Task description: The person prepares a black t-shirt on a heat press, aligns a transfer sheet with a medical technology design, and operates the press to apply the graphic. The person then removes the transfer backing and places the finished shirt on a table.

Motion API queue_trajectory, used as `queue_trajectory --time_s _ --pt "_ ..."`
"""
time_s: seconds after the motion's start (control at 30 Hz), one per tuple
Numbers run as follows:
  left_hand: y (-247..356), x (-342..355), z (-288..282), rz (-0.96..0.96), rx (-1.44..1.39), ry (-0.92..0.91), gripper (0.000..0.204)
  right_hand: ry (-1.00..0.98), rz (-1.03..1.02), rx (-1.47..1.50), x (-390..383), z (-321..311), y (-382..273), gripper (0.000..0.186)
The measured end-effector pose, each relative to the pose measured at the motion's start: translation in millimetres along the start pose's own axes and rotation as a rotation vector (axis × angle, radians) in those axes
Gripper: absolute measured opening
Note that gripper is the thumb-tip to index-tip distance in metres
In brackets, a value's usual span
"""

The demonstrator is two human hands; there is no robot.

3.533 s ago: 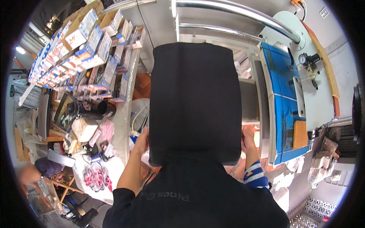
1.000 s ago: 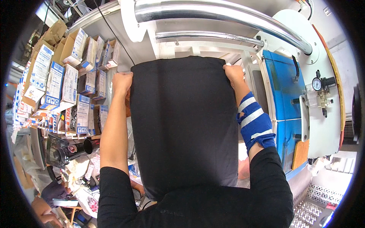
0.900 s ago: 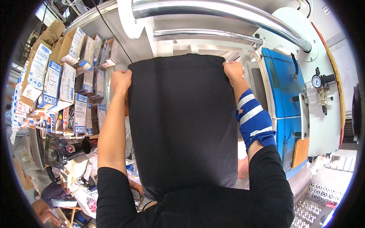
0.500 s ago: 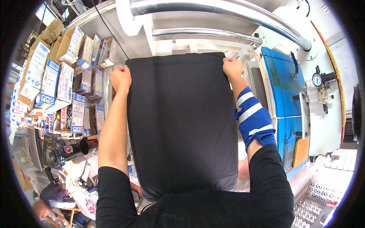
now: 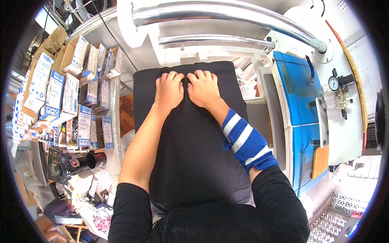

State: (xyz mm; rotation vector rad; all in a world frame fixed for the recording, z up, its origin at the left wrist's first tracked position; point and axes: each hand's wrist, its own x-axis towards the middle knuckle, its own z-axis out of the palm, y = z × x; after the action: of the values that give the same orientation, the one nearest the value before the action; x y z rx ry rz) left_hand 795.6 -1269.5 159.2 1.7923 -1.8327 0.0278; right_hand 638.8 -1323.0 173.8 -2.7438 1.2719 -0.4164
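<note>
Black cloth (image 5: 194, 154) is drawn smooth over a flat, roughly rectangular board in front of me, hiding the board itself. My left hand (image 5: 169, 90) rests on the cloth near its far edge, palm down, with fingers stretched forward and slightly bent. Close beside it, my right hand (image 5: 203, 88) lies palm down on the same far part, and the thumbs almost meet. Neither hand visibly grips anything. A blue sleeve band with white stripes (image 5: 247, 139) covers my right forearm.
Cardboard boxes (image 5: 65, 93) crowd the left side. Beyond the board run a thick chrome bar (image 5: 227, 16) and a thinner rod (image 5: 214, 38). To the right stand a blue panel (image 5: 302, 93) and a pressure gauge (image 5: 333, 83). A black cylinder (image 5: 87, 162) lies at lower left.
Both hands have left the cloth's far corners, where they were closed on its edges, and moved inward to its far middle. The fingers now lie on the surface.
</note>
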Motion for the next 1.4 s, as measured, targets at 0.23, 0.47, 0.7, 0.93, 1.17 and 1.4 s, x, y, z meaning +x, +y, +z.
queue_trajectory --time_s 0.23,0.47,0.7,0.93,1.17,1.4 --pt "-18 29 -5 -0.021 0.13 -0.213 0.021 -0.099 0.012 -0.089 24 -4 27 0.03" --pt "-135 -53 -82 -0.245 0.162 0.03 0.034 0.145 0.41 -0.213 -51 -40 140 0.032" --pt "-79 -194 -87 -0.614 -0.435 0.206 0.03 0.124 -0.268 0.379 -129 -54 35 0.033" --pt "-81 -313 -94 -0.842 -0.451 0.265 0.032 0.047 -0.505 0.048 -125 -52 25 0.031" --pt "-40 -358 -125 -0.87 -0.599 0.067 0.031 0.235 0.163 0.148 -165 -93 42 0.024" --pt "32 -392 -152 -1.031 -1.08 -0.153 0.026 -0.28 1.087 1.305 -414 -73 85 0.022"
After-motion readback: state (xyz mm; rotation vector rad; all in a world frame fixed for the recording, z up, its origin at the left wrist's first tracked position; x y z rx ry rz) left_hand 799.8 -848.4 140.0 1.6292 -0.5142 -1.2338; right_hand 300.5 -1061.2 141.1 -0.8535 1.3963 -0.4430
